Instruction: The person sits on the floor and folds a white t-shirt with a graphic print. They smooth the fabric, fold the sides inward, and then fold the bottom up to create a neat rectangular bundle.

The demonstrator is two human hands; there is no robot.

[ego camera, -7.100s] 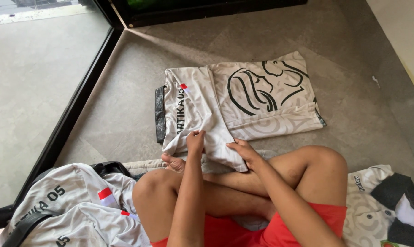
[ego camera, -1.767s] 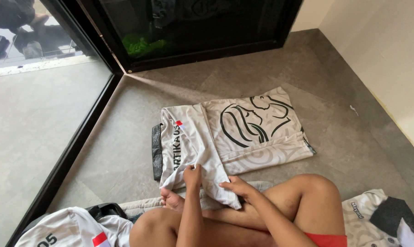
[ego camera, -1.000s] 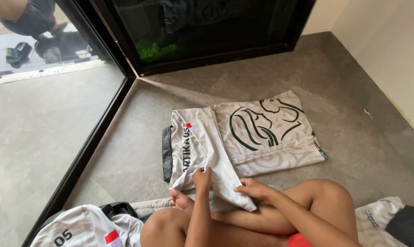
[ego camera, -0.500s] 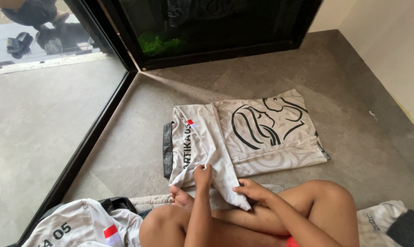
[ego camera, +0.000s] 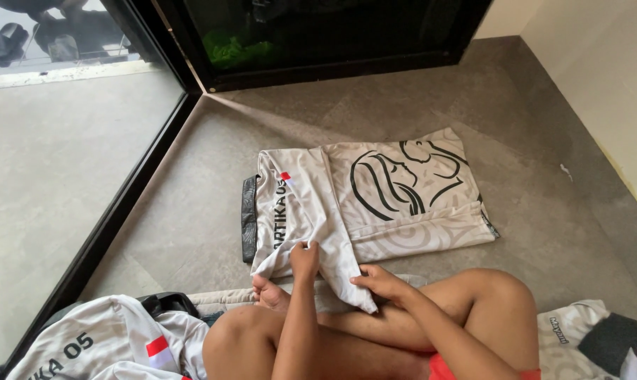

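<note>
Both hands pinch the near edge of a pale grey sports jersey (ego camera: pixel 311 211) spread on the grey tiled floor (ego camera: pixel 544 232): the left hand (ego camera: pixel 304 259) grasps its folded sleeve side, the right hand (ego camera: pixel 378 281) grasps the lower corner, apparently to keep the fold flat. More jerseys (ego camera: pixel 107 348) lie heaped beside the left knee; no container is in view.

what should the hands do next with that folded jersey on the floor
Probably carry the narrow folded panel away from the body: the left hand and right hand both pinch the near edge of the pale grey jersey, whose sleeve side is already folded in.
</note>
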